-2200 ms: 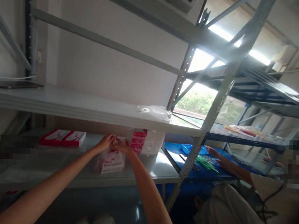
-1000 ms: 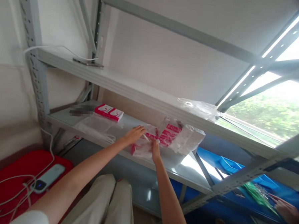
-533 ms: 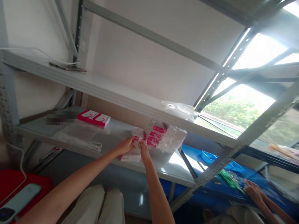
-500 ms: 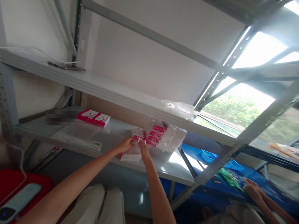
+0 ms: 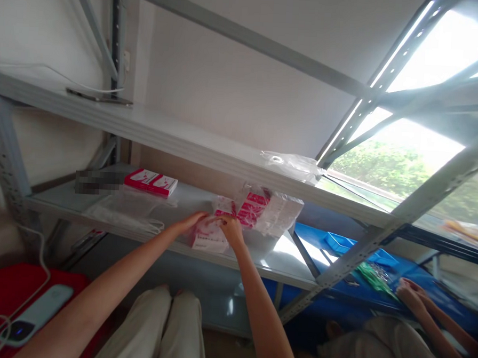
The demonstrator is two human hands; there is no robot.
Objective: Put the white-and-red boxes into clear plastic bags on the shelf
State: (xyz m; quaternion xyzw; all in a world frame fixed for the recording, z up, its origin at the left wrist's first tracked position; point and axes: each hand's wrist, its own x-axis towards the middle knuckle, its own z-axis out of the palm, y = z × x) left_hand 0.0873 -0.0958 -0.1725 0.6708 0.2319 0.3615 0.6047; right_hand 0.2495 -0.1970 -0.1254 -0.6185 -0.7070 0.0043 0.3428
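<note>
My left hand is at the left edge of a clear plastic bag on the lower shelf, its fingers closed on the film. Close on the right, my right hand pinches the same bag near its top. A pink-and-white box lies under the film, at the shelf's front edge; whether it is fully inside the bag I cannot tell. Just behind my hands, several pink-and-white boxes sit in clear plastic, partly hidden by my right hand.
Two red-and-white boxes lie to the left, behind flat clear bags. The upper shelf overhangs my hands and carries another clear bag. At right, another person's hands work over a blue table near a blue tray.
My hands have moved slightly apart, the left one leftward. The film now spreads between them, and more of the pink-and-white box shows below. The view has shifted a little.
</note>
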